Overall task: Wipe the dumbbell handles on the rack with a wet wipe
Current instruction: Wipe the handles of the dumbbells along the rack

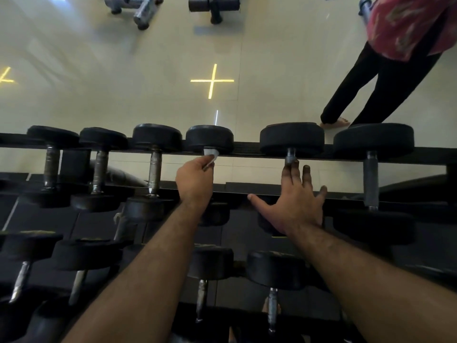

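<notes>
While we lean over the rack [247, 147], our left hand [195, 180] is curled round the handle of the 4th dumbbell [209, 138] on the top row, with the wet wipe [210, 154] pinched between fingers and steel; only a pale crumpled corner of it shows just below the far head. Our right hand [296, 201] lies open, fingers straight, palm over the handle of the 5th dumbbell [291, 138] and fingertips touching the bare stub of bar near its far head. Fingertips look dark, perhaps grime.

Key relation: every handle runs away from us, long axis front rail to back rail, heads resting on the 2 rails. The wipe sits at the far end of its handle, so we judge the stroke must travel back toward us along that axis. The left hand is the working one; the right is nearest the next handle in line.

Materials: heads are round, matte black rubber; handles are dull grey steel, seemingly knurled, and spotted with rust on the 3 dumbbells [101, 167] to the left. Lower tier holds more of the same. Beyond the rack, glossy pale floor tiles [123, 70] and another person [385, 70] standing.
</notes>
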The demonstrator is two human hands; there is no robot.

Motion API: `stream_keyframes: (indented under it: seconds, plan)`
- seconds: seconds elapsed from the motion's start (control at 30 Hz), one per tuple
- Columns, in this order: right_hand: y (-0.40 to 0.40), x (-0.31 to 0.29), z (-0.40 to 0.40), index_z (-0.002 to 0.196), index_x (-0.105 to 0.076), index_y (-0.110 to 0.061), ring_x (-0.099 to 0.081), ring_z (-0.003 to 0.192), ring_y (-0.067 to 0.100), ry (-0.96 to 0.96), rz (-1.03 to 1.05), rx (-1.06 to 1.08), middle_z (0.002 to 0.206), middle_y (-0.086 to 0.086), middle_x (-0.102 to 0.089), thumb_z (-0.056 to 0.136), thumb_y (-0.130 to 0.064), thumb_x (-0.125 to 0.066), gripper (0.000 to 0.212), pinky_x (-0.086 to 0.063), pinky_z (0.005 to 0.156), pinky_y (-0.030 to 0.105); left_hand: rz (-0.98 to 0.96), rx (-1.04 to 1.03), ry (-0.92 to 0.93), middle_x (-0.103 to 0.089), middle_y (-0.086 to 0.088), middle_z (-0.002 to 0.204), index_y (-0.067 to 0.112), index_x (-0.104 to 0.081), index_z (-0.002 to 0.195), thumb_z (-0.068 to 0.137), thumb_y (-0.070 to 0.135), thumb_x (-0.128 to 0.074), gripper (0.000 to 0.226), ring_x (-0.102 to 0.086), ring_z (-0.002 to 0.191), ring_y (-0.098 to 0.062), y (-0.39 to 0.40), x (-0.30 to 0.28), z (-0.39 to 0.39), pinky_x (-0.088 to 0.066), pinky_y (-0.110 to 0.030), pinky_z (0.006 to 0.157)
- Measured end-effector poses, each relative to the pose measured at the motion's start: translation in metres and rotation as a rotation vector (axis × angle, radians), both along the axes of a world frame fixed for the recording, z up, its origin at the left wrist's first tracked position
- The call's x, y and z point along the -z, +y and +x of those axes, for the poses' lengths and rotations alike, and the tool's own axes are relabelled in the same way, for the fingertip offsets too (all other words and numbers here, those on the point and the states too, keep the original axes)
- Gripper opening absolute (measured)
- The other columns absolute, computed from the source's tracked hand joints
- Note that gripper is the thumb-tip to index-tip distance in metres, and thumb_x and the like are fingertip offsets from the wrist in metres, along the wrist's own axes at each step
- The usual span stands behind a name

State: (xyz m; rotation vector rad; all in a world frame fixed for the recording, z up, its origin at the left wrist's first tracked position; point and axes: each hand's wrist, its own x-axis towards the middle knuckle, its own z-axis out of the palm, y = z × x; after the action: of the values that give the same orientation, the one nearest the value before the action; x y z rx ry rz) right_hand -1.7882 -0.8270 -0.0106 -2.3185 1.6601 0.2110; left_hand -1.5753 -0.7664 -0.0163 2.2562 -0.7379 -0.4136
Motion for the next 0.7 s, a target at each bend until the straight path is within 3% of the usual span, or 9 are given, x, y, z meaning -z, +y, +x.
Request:
stream_keyframes:
  seconds: [0.07, 0.13, 0.2, 0.37, 0.47, 0.57, 0.7]
  plan:
    - [0.001, 0.0, 0.001, 0.172, 0.002, -0.021, 0.002, 0.166, 0.029, 0.008, 0.001, 0.001, 0.181, -0.002, 0.004, 0.071, -0.108, -0.021, 0.136, -0.017, 0.126, 0.071, 0.075, 0.13, -0.143, -0.078, 0.005, 0.102, 0.027, -0.073, 0.13, 0.104, 0.02, -0.062, 0.029, -0.071, 0.088, -0.017, 0.003, -0.001, -0.001, -0.059, -0.032, 0.083]
    - [0.002, 0.0, 0.002, 0.172, 0.002, -0.021, 0.002, 0.166, 0.029, 0.012, 0.001, 0.009, 0.181, -0.002, 0.003, 0.072, -0.107, -0.026, 0.134, -0.017, 0.127, 0.069, 0.136, 0.294, -0.373, -0.068, 0.003, 0.083, 0.025, -0.071, 0.129, 0.103, 0.01, -0.059, 0.032, -0.067, 0.075, -0.02, 0.006, -0.002, 0.0, -0.049, -0.029, 0.066]
    - [0.003, -0.002, 0.002, 0.172, 0.0, -0.021, 0.0, 0.166, 0.03, 0.023, -0.01, 0.005, 0.181, -0.001, 0.0, 0.073, -0.105, -0.029, 0.133, -0.019, 0.127, 0.068, 0.161, 0.411, -0.557, -0.068, 0.001, 0.079, 0.021, -0.068, 0.126, 0.097, 0.001, -0.062, 0.036, -0.068, 0.07, -0.024, 0.009, 0.001, 0.006, -0.042, -0.028, 0.06]
    - [0.005, -0.003, 0.003, 0.172, -0.003, -0.02, -0.003, 0.166, 0.031, 0.037, -0.026, 0.003, 0.181, 0.001, -0.003, 0.073, -0.104, -0.03, 0.133, -0.022, 0.127, 0.066, 0.245, 0.591, -0.601, -0.076, -0.005, 0.108, 0.025, -0.066, 0.135, 0.087, -0.004, -0.066, 0.056, -0.072, 0.088, -0.028, 0.018, 0.006, 0.025, -0.056, -0.039, 0.077]
    - [0.005, -0.003, 0.003, 0.172, -0.004, -0.021, -0.003, 0.166, 0.03, 0.033, -0.043, 0.006, 0.181, 0.0, -0.003, 0.073, -0.104, -0.03, 0.132, -0.023, 0.127, 0.066, 0.382, 0.823, -0.564, -0.071, 0.004, 0.132, 0.031, -0.071, 0.131, 0.091, 0.002, -0.064, 0.049, -0.072, 0.105, -0.024, 0.033, 0.001, 0.036, -0.057, -0.039, 0.093]
    - [0.005, -0.003, 0.006, 0.172, -0.006, -0.021, -0.003, 0.166, 0.029, 0.052, -0.05, 0.004, 0.181, 0.0, -0.004, 0.072, -0.104, -0.029, 0.133, -0.022, 0.127, 0.066, 0.528, 0.972, -0.574, -0.074, 0.007, 0.124, 0.036, -0.073, 0.123, 0.094, 0.009, -0.061, 0.042, -0.071, 0.104, -0.02, 0.038, -0.008, 0.044, -0.059, -0.039, 0.092]
    - [0.009, -0.002, 0.009, 0.172, -0.007, -0.019, -0.002, 0.166, 0.029, 0.063, -0.046, -0.007, 0.181, 0.0, -0.003, 0.071, -0.104, -0.029, 0.134, -0.02, 0.127, 0.066, 0.142, 0.872, -0.77, -0.076, -0.001, 0.125, 0.02, -0.077, 0.123, 0.084, 0.002, -0.073, 0.043, -0.069, 0.107, -0.028, 0.019, -0.012, 0.047, -0.06, -0.042, 0.084]
